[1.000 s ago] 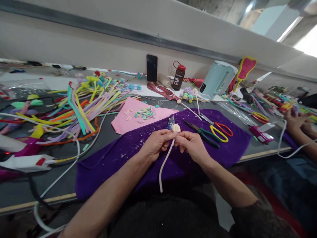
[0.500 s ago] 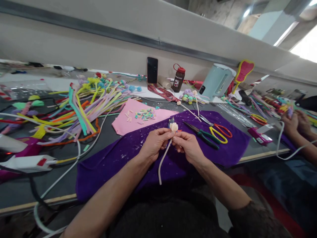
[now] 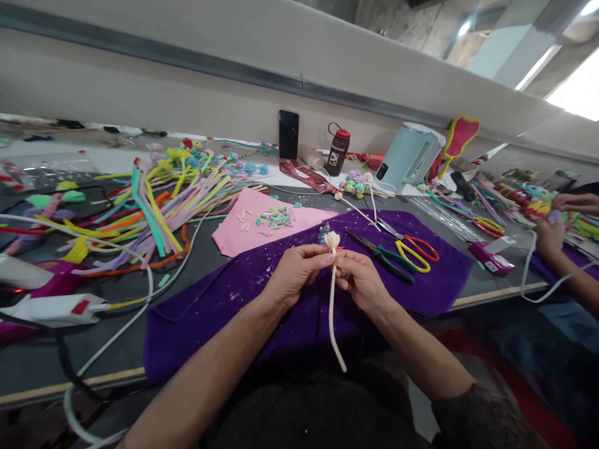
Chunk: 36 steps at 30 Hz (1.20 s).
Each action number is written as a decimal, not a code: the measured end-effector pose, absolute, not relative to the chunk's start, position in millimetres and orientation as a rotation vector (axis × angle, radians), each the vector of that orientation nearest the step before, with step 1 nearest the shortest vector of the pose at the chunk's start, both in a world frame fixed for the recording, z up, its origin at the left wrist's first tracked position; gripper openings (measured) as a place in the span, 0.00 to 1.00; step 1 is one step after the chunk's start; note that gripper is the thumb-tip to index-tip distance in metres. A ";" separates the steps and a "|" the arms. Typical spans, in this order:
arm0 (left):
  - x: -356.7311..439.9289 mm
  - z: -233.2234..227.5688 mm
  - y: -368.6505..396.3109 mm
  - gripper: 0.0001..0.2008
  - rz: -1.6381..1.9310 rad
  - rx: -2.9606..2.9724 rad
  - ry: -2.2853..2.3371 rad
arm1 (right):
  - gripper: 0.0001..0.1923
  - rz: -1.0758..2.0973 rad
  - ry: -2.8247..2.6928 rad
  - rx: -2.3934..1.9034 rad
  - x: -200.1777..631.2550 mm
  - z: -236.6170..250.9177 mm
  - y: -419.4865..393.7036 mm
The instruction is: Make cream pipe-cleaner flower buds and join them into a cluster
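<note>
Here the left hand (image 3: 294,271) and the right hand (image 3: 360,280) meet above the purple cloth (image 3: 224,312), both pinching the cream pipe cleaner (image 3: 333,312) just under its coiled, bud-like tip — thumb and fingertips of each hand closed on the stem from either side. The rest of the stem hangs down toward the person's lap, curving a little at its free end. Just beyond the hands, on the cloth, lie green-handled pliers (image 3: 381,254) and scissors (image 3: 414,248) with one red and one yellow loop, close together. A pink sheet (image 3: 243,231) with small cut bits sits behind the cloth, and a loose heap of coloured pipe cleaners (image 3: 154,202) spreads to the left. Near the left edge rests a white glue gun (image 3: 51,308) with its cable looping over the table. Against the wall stand a dark phone (image 3: 288,134), a brown bottle (image 3: 337,151) and a pale kettle (image 3: 409,154) — and far right, another person's hands (image 3: 555,232) work apart.
</note>
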State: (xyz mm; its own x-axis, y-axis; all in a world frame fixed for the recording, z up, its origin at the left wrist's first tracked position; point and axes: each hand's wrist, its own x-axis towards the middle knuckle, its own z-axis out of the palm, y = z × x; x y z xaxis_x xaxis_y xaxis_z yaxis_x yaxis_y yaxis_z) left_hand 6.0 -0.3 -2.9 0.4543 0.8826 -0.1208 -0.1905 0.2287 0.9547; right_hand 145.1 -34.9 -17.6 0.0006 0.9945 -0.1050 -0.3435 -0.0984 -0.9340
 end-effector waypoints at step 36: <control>-3.5 1.5 9.7 0.12 0.944 0.950 0.732 | 0.14 0.237 -2.051 -1.543 188.7 3.0 -18.8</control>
